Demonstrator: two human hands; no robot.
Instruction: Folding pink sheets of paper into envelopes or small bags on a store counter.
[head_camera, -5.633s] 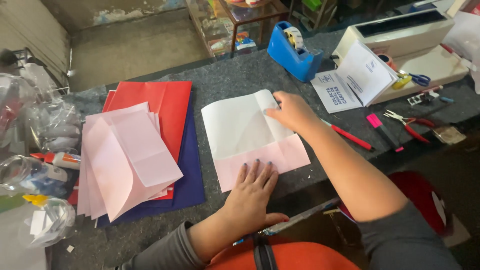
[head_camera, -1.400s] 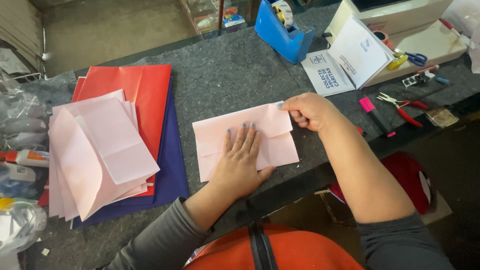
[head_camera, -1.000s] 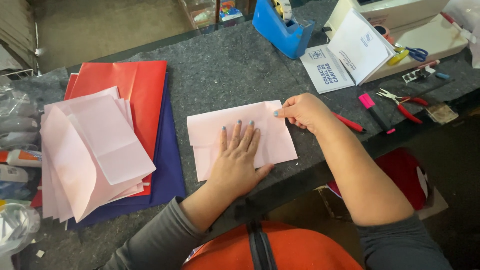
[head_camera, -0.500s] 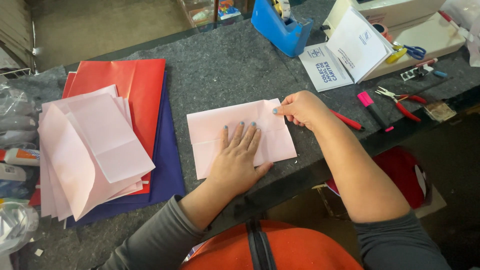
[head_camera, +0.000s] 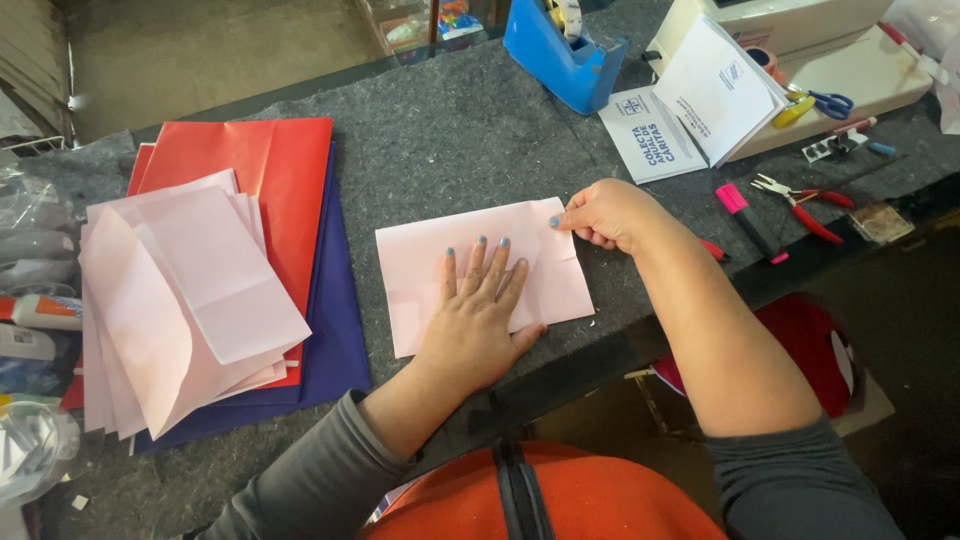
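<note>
Pink sheet: folded pink paper (head_camera: 420, 270) lying flat on the grey tabletop (head_camera: 440, 140), under both hands.
Left hand: left hand (head_camera: 478, 322) open, palm down, fingers spread, pressing the sheet's middle.
Right hand: right hand (head_camera: 603, 213) curled closed, fingertips pinching the sheet's upper right edge.
Left of the left hand: stack of pink sheets (head_camera: 180, 300) on red card (head_camera: 270, 180) and blue card (head_camera: 335, 350).
Beyond the right hand: white booklet (head_camera: 690, 110), blue tape dispenser (head_camera: 560, 55).
Right of the right hand: pink marker (head_camera: 748, 220), pliers (head_camera: 800, 205).
</note>
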